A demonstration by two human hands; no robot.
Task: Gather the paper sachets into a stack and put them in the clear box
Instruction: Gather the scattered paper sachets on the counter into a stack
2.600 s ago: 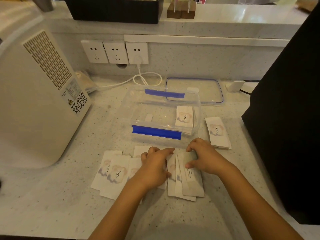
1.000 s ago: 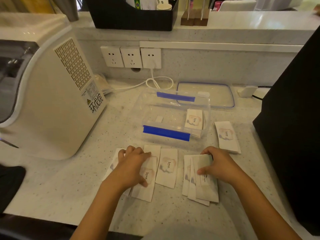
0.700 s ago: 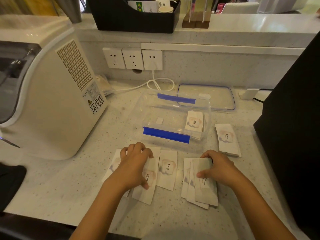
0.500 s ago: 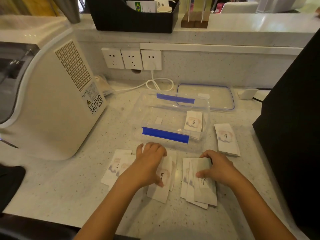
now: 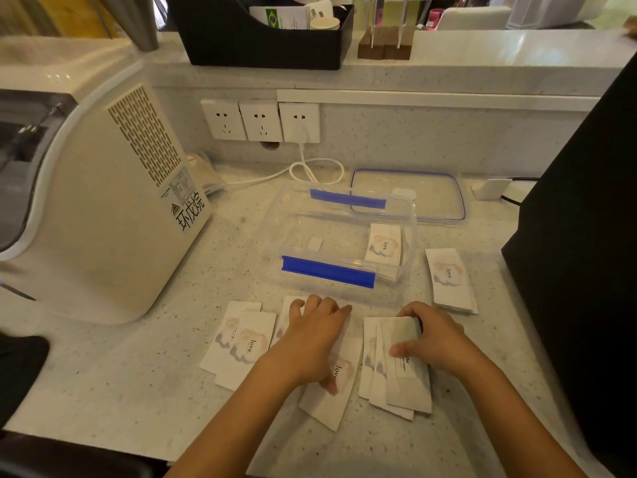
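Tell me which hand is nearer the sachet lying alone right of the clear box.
Right. The right hand sits just below-left of that lone sachet; the left hand is farther left, beyond the fanned sachets.

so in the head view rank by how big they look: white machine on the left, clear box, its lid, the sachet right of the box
1. white machine
2. clear box and lid: too alike to rank, and the box stands nearer
3. sachet, smallest
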